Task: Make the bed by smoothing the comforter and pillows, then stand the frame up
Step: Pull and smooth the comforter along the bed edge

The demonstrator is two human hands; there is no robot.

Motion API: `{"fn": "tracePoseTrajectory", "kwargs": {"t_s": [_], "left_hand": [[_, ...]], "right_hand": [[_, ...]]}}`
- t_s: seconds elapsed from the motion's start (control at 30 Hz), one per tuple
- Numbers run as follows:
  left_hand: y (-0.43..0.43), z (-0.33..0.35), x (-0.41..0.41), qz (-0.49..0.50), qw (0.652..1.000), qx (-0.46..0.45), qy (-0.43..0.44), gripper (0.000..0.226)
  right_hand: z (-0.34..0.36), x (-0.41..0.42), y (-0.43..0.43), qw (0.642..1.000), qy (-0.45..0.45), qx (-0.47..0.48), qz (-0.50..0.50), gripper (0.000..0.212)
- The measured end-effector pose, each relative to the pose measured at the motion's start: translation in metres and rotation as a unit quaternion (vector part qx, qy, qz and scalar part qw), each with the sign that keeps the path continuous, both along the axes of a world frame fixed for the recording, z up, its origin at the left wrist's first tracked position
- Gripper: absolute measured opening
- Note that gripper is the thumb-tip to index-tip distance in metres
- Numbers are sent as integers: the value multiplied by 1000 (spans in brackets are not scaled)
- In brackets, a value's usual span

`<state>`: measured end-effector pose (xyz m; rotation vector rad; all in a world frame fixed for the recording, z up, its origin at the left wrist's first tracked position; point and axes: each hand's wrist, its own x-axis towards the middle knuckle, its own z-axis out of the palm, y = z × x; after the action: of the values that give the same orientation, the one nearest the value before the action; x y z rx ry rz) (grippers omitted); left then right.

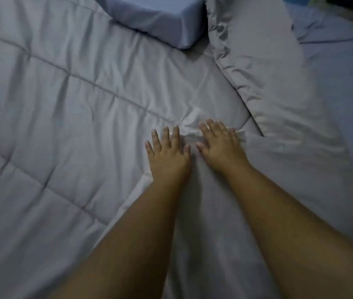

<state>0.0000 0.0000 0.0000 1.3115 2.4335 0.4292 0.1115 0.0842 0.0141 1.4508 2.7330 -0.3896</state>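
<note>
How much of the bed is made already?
Done: most of the pale quilted comforter lies spread flat. In hand: the left hand and right hand press open-palmed on a bunched wrinkle. Left: the creased grey pillow and the blue block-shaped pillow look unsmoothed, and no frame is in view.

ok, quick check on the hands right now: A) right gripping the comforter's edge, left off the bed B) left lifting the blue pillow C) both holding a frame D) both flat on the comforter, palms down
D: the left hand and right hand lie palms down, fingers spread, side by side on the comforter, with a bunched wrinkle between their fingertips.
</note>
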Motion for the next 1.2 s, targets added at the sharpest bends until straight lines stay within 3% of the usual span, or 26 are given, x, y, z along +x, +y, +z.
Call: {"fn": "tracePoseTrajectory", "kwargs": {"t_s": [0.2,0.3,0.4,0.7,0.87,1.1,1.2], "left_hand": [[6,-51,-13,4,1000,1,18,60],[7,-73,-11,18,996,51,66,59],[12,-83,-9,33,992,84,89,57],[11,-73,-7,35,988,105,106,47],[-12,-67,4,16,996,81,27,40],[-96,-51,68,17,997,72,3,38],[-137,-34,106,34,997,29,-69,35]], "right_hand": [[-46,-3,37,997,-55,41,33,70],[-75,1,35,996,0,92,21,73],[-86,0,34,992,42,119,4,65],[-74,-4,32,992,30,122,-10,42],[-66,14,6,995,18,99,2,40],[-47,77,-72,998,-26,47,25,41],[-29,112,-110,998,-54,16,39,43]]}}
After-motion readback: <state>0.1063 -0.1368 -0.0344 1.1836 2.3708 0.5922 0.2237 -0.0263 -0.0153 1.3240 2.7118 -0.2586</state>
